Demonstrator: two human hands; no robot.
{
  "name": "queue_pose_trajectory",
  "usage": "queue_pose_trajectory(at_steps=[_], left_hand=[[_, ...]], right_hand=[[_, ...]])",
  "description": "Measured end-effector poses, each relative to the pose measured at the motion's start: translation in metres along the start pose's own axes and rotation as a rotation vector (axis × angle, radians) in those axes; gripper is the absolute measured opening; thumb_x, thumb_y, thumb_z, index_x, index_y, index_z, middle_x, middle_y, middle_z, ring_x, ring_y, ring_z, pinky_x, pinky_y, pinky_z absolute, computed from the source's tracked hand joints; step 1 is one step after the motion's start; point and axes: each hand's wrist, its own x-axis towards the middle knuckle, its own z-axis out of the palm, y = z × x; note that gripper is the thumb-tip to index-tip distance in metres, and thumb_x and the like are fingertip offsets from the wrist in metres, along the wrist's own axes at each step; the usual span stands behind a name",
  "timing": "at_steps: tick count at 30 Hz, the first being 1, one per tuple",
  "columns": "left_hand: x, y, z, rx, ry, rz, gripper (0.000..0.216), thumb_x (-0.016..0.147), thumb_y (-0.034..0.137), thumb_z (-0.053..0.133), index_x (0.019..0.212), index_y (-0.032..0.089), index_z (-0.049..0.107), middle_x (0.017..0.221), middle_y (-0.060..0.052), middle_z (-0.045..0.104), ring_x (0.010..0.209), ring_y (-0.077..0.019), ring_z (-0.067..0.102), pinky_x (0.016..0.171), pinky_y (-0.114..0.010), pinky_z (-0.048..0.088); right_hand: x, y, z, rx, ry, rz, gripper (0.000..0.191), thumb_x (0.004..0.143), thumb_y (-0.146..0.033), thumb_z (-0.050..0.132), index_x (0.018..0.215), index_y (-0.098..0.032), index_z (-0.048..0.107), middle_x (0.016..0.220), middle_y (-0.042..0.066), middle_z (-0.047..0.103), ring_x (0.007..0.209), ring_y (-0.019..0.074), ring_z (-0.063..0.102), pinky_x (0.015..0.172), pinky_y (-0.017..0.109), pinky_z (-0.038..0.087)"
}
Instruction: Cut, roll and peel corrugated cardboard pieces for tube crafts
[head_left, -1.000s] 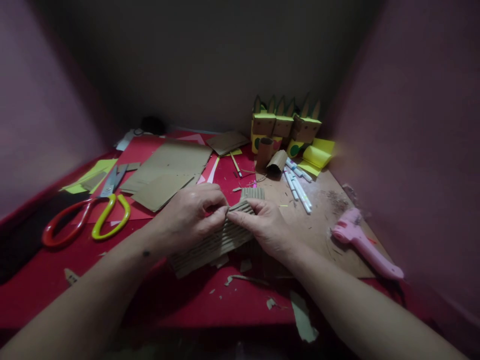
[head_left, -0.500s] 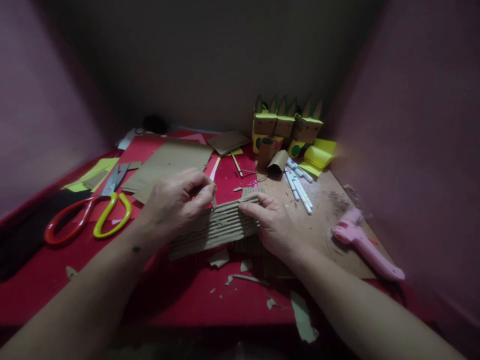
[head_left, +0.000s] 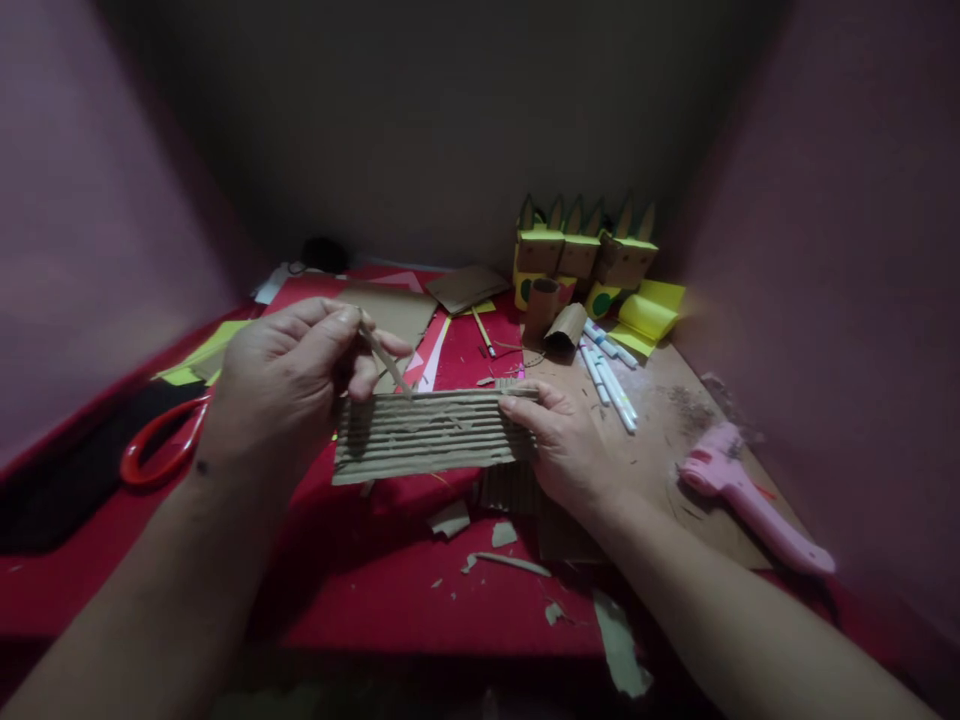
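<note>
My right hand (head_left: 559, 440) pinches the right end of a piece of corrugated cardboard (head_left: 427, 440), its ridges bare and facing me. My left hand (head_left: 304, 370) is closed on a thin strip of paper (head_left: 386, 362), whose lower end still meets the cardboard's top edge. The cardboard is held above the red tablecloth, tilted slightly. Another ribbed cardboard piece (head_left: 510, 490) lies under it near my right hand. Torn paper scraps (head_left: 450, 520) are scattered below.
Scissors with a red handle (head_left: 161, 440) lie left, partly behind my left arm. A pink glue gun (head_left: 750, 495) rests on a brown board (head_left: 660, 480) at right. White markers (head_left: 611, 385), cardboard tubes (head_left: 541, 310) and yellow-topped box figures (head_left: 585, 255) stand or lie farther back.
My left hand has moved left and up, pulling the strip away from the cardboard's top edge. The cardboard is more level, and the view has shifted slightly.
</note>
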Motion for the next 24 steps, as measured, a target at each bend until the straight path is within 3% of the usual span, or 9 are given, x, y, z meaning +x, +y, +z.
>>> queue_pose_trajectory(at_steps=[5,7,9,12,14,16,18,20,24], left_hand=[[0.010,0.003,-0.012,-0.147,0.139,0.040,0.017,0.085,0.023,0.059,0.072,0.019,0.050,0.060,0.006,0.044,0.049,-0.0047,0.038,0.043,-0.023,0.026],[0.013,0.003,-0.017,-0.131,0.259,0.133,0.018,0.086,0.024,0.059,0.073,0.018,0.048,0.061,0.008,0.040,0.053,-0.0040,0.038,0.045,-0.022,0.027],[0.011,0.001,-0.018,-0.049,0.290,0.176,0.014,0.088,0.027,0.058,0.079,0.019,0.052,0.060,0.008,0.040,0.052,-0.0043,0.039,0.045,-0.023,0.029],[0.001,-0.004,-0.011,0.194,0.019,0.257,0.008,0.087,0.029,0.062,0.092,0.022,0.063,0.056,0.008,0.047,0.047,-0.0056,0.041,0.043,-0.024,0.034],[-0.007,-0.008,-0.002,0.389,-0.213,0.486,0.008,0.087,0.023,0.063,0.094,0.022,0.067,0.063,0.006,0.059,0.052,-0.0068,0.049,0.049,-0.023,0.040],[-0.012,-0.013,0.005,0.588,-0.360,0.727,0.011,0.090,0.020,0.058,0.095,0.021,0.068,0.075,0.001,0.066,0.061,-0.0087,0.057,0.055,-0.023,0.043],[-0.014,-0.019,0.010,0.745,-0.428,0.852,0.017,0.095,0.022,0.052,0.096,0.019,0.068,0.084,-0.002,0.068,0.068,-0.0106,0.061,0.058,-0.023,0.044],[-0.014,-0.023,0.012,0.830,-0.467,0.885,0.022,0.097,0.025,0.047,0.097,0.018,0.067,0.085,-0.002,0.067,0.069,-0.0117,0.061,0.057,-0.023,0.044],[-0.015,-0.028,0.015,0.965,-0.480,0.988,0.027,0.098,0.020,0.040,0.095,0.015,0.066,0.076,-0.003,0.061,0.059,-0.0126,0.055,0.049,-0.025,0.037]], right_hand=[[0.001,0.002,-0.002,-0.010,0.006,0.001,0.016,0.068,-0.028,0.075,0.073,-0.018,0.064,0.067,-0.003,0.063,0.062,0.0122,0.058,0.062,0.027,0.047],[0.000,0.001,-0.001,-0.026,-0.005,0.008,0.016,0.068,-0.029,0.075,0.072,-0.018,0.064,0.067,-0.003,0.064,0.062,0.0126,0.058,0.062,0.028,0.047],[-0.001,0.001,0.001,-0.063,-0.029,0.024,0.016,0.067,-0.030,0.075,0.072,-0.019,0.065,0.066,-0.002,0.064,0.062,0.0133,0.059,0.061,0.028,0.047],[-0.003,0.000,0.003,-0.120,-0.053,0.039,0.016,0.066,-0.029,0.077,0.070,-0.018,0.066,0.065,-0.001,0.065,0.061,0.0131,0.058,0.060,0.027,0.045],[-0.004,0.000,0.004,-0.120,-0.070,0.056,0.016,0.065,-0.029,0.077,0.069,-0.018,0.066,0.065,-0.001,0.065,0.060,0.0128,0.058,0.058,0.027,0.044],[-0.004,0.000,0.004,-0.093,-0.100,0.068,0.016,0.066,-0.029,0.076,0.070,-0.017,0.067,0.066,-0.001,0.066,0.059,0.0125,0.058,0.059,0.027,0.043],[-0.004,0.000,0.004,-0.061,-0.118,0.067,0.011,0.067,-0.025,0.073,0.069,-0.017,0.067,0.065,-0.001,0.065,0.058,0.0116,0.056,0.059,0.026,0.042],[-0.004,0.000,0.002,-0.037,-0.113,0.068,0.004,0.067,-0.020,0.067,0.066,-0.017,0.065,0.060,-0.003,0.061,0.055,0.0108,0.053,0.056,0.025,0.040],[-0.003,0.004,-0.001,-0.085,-0.109,0.063,0.005,0.068,-0.016,0.059,0.065,-0.018,0.063,0.055,-0.005,0.054,0.052,0.0110,0.046,0.052,0.025,0.034]])
